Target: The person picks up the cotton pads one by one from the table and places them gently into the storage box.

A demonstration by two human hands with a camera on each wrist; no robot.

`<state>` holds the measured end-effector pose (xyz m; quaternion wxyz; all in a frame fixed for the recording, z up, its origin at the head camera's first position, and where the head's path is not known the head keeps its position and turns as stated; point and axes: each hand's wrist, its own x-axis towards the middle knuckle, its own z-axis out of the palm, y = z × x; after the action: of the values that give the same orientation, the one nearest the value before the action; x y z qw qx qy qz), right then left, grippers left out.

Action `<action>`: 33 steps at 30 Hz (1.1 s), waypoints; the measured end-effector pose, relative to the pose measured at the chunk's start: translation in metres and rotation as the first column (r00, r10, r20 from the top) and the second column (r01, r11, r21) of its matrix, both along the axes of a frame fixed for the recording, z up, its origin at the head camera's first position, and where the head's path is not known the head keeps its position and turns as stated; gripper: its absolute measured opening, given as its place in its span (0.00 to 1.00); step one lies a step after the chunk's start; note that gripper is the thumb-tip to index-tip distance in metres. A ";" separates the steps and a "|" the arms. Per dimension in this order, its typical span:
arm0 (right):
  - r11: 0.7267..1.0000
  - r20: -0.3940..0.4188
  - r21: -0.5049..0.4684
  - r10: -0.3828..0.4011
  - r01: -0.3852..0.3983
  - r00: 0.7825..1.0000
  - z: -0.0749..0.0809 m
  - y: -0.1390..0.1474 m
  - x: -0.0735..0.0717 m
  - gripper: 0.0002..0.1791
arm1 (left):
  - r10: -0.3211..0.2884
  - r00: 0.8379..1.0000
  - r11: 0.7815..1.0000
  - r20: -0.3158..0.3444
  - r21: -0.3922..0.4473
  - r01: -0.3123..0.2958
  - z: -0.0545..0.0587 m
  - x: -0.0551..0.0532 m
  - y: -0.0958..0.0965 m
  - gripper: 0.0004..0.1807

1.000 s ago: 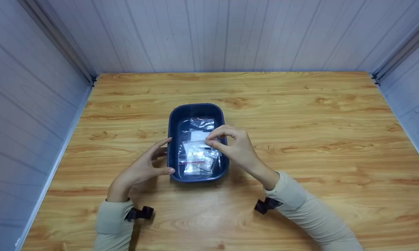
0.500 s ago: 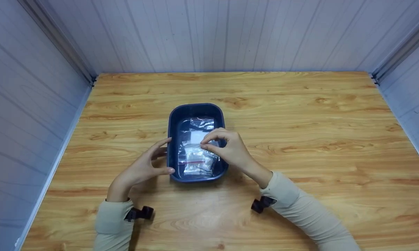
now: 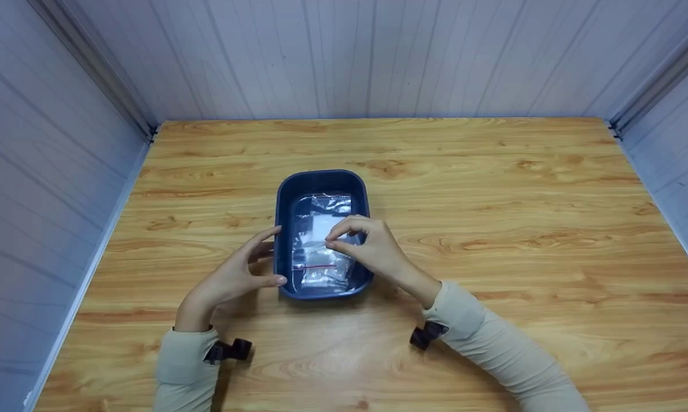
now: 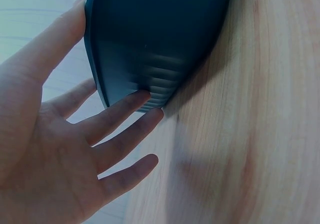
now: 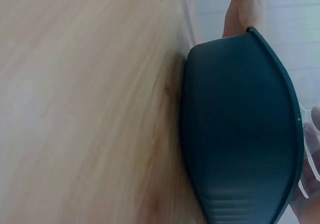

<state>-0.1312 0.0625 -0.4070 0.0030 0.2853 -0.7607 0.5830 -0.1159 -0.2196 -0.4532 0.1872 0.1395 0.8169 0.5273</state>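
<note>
A dark blue plastic bin (image 3: 323,296) stands on the table, with several clear zip bags (image 3: 319,277) lying inside; one carries a red seal strip. My left hand (image 3: 232,274) is spread against the bin's left side. Its thumb lies at the rim, and in the left wrist view its extended fingers (image 4: 125,136) reach along the outer wall. Over the bin, my right hand (image 3: 378,249) pinches a clear zip bag (image 5: 306,121) between thumb and index finger. That bag blends with those beneath it in the head view, and my right hand hides part of the bin's right rim.
The wood-grain table (image 3: 527,229) reaches to a pale panelled wall (image 3: 344,57) at the back, with similar panels left and right. A dark wrist camera (image 3: 238,349) sits at the left cuff, another camera (image 3: 426,336) at the right.
My right hand has moved a little left and toward me over the bin, its thumb and index finger still pinching the bag. The left hand and the bin have stayed in place.
</note>
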 end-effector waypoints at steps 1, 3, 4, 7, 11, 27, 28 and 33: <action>1.000 0.000 0.002 0.002 -0.002 1.000 0.000 0.000 0.000 0.03 | 0.000 1.000 1.000 0.001 -0.001 0.000 0.000 0.000 0.000 0.51; 1.000 0.001 0.006 0.010 -0.010 1.000 -0.001 0.000 0.000 0.03 | 0.001 1.000 1.000 0.004 -0.003 -0.001 0.001 0.000 0.000 0.51; 1.000 0.001 0.007 0.014 -0.014 1.000 -0.002 0.000 0.000 0.03 | 0.004 1.000 1.000 0.004 -0.003 -0.004 0.001 0.000 0.000 0.51; 1.000 0.003 0.007 0.027 -0.027 1.000 -0.004 0.001 0.000 0.03 | 0.008 1.000 1.000 0.009 -0.007 -0.008 0.001 0.001 0.000 0.51; 0.999 0.008 0.010 0.036 -0.037 0.999 -0.006 0.002 0.000 0.03 | 0.009 1.000 1.000 0.012 -0.009 -0.009 0.002 0.001 0.000 0.51; 0.998 0.065 0.039 0.052 -0.055 0.997 -0.004 0.005 -0.002 0.06 | 0.003 1.000 1.000 0.002 -0.011 -0.003 0.001 0.000 0.000 0.51; 0.998 0.069 0.039 0.053 -0.055 0.996 -0.004 0.006 -0.002 0.06 | 0.004 1.000 1.000 0.003 -0.011 -0.004 0.001 0.000 0.000 0.51; 0.998 0.080 0.047 0.044 -0.048 0.996 -0.001 0.007 -0.002 0.07 | 0.005 1.000 1.000 0.005 -0.011 -0.005 0.001 0.000 0.001 0.51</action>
<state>-0.1328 0.0696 -0.4083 -0.0475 0.2793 -0.7674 0.5752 -0.1157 -0.2188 -0.4517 0.1886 0.1353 0.8197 0.5237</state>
